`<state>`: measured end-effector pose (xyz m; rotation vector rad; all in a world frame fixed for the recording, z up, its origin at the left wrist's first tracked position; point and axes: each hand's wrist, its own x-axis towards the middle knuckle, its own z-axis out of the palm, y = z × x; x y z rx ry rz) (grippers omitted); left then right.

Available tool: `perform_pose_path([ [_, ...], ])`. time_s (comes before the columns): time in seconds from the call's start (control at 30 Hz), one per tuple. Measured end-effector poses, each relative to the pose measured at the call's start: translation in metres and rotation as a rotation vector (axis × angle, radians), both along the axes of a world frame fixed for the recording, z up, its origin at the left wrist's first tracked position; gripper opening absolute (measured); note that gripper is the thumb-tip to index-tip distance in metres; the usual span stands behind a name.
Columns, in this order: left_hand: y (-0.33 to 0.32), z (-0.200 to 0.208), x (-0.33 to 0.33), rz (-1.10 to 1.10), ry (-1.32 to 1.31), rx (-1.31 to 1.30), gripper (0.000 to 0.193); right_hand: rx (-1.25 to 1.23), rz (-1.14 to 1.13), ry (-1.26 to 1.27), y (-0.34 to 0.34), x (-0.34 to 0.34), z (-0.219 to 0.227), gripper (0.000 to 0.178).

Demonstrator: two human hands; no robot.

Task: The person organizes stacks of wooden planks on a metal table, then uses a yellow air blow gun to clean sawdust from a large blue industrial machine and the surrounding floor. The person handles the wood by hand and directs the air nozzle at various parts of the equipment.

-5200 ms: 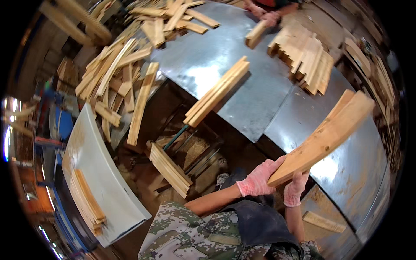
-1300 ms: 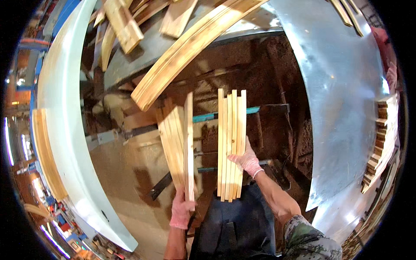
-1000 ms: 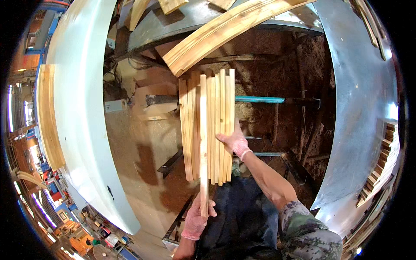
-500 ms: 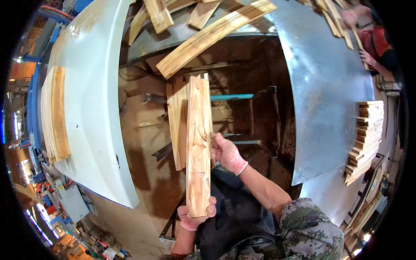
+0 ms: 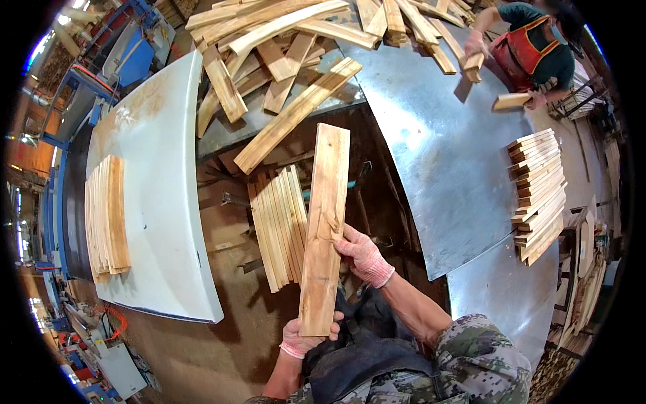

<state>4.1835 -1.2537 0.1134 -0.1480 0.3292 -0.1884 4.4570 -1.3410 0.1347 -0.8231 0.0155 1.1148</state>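
A flat wooden board (image 5: 325,215) with knots and dark streaks is held lengthwise in front of me, its far end raised. My left hand (image 5: 301,339), in a pinkish glove, is closed around the near end, with fingertips showing at the right edge. Farther up, my right hand (image 5: 365,256), gloved alike, grips the right edge near the middle, its thumb on the board's face. Just left of the board, a row of wooden strips (image 5: 272,232) stands side by side below table height, partly hidden behind it.
A white table (image 5: 158,222) with a stack of boards (image 5: 108,219) is on my left. A metal table (image 5: 431,175) on my right bears another stack (image 5: 540,195). Loose boards (image 5: 289,30) pile up ahead. At far right, a co-worker (image 5: 531,50) in a red apron handles boards.
My view has shifted, bringing more of the far pile and the co-worker into sight. The board has tilted slightly rightward, and my right hand's thumb now rests on its face.
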Motion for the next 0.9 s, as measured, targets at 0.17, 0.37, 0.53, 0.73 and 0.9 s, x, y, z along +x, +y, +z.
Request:
perform_pose_path([
  [0.17,0.0,0.04,0.034,-0.121,0.313,2.014,0.103,0.076,-0.088,0.208,0.0,-0.003,-0.022,0.061],
  [0.37,0.018,0.074,0.058,-0.199,0.397,2.446,0.107,0.365,-0.2,0.624,0.019,-0.008,0.004,0.067],
  [0.53,0.038,0.067,0.057,-0.152,0.327,2.147,0.103,0.407,-0.186,0.63,0.021,0.003,0.009,0.068],
  [0.73,0.054,0.053,0.055,-0.107,0.296,2.064,0.097,0.364,-0.237,0.619,0.034,0.006,0.01,0.064],
  [0.9,0.041,0.085,0.068,-0.271,0.254,2.403,0.083,0.276,-0.224,0.5,0.036,0.016,-0.01,0.056],
])
